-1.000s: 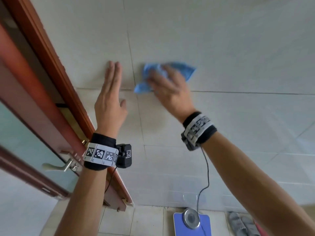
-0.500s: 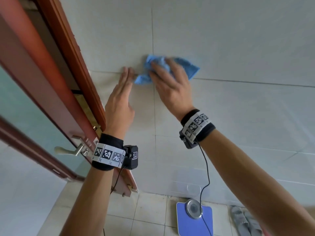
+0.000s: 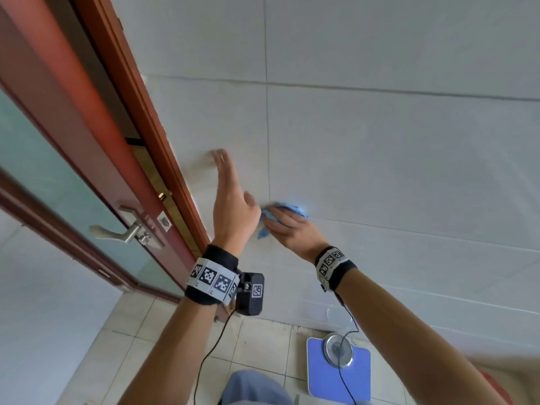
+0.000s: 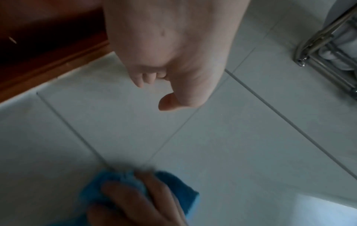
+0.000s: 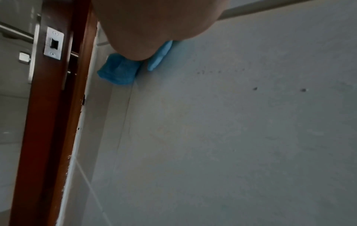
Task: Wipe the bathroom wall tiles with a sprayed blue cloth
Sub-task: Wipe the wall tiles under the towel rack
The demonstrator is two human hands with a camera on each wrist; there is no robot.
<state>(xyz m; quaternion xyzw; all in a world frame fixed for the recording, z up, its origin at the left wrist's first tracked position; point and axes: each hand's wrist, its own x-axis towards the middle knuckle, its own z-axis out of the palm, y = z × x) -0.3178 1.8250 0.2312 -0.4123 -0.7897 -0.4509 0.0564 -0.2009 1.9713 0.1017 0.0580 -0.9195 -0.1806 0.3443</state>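
The right hand is pressing the blue cloth flat against the wall tiles, a little left of the middle of the head view, just right of a vertical grout line. Its fingers are lying spread over the bunched fabric, pushing it onto the tile rather than clenching it; from the left wrist view the same fingers are covering most of the cloth, with blue edges showing around them. The left hand is holding nothing, fingers straight and extended toward the wall beside the door frame; whether the fingertips are touching the tile I cannot tell.

The cloth is looking soft, light and limp, folding on itself, so it will likely be bunching and slipping out from under the palm unless pressure is spread across its middle. On glossy tile a damp cloth should be gliding easily; the best hold seems to be a flat palm over the centre.
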